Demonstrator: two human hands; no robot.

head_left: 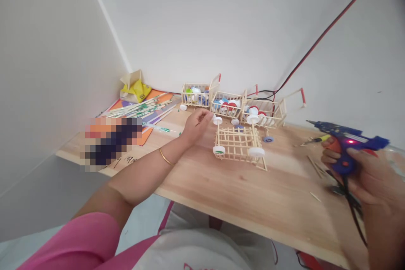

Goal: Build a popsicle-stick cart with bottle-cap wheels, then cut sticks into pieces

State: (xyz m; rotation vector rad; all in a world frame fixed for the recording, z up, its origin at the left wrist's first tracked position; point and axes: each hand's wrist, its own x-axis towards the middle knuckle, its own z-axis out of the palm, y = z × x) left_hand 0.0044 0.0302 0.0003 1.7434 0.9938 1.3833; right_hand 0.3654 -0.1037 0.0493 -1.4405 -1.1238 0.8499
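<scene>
An upside-down mini shopping cart (236, 139) made of thin wooden sticks lies on the table, its white bottle-cap wheels facing up. My left hand (198, 124) is closed, with thumb and fingertips together at the edge of the far-left white cap wheel (217, 120). At the right, my right hand (363, 173) is wrapped round a blue hot glue gun (344, 139), which shows a small red light. Its nozzle points left toward the carts, apart from the overturned one.
Three upright stick carts (196, 95) filled with colourful caps stand along the wall. Sticks and papers (139, 107) lie at left beside a yellow bag (136, 88). Blue caps (268, 139), loose sticks (314, 166) and a yellow-handled tool (321, 138) lie toward the right.
</scene>
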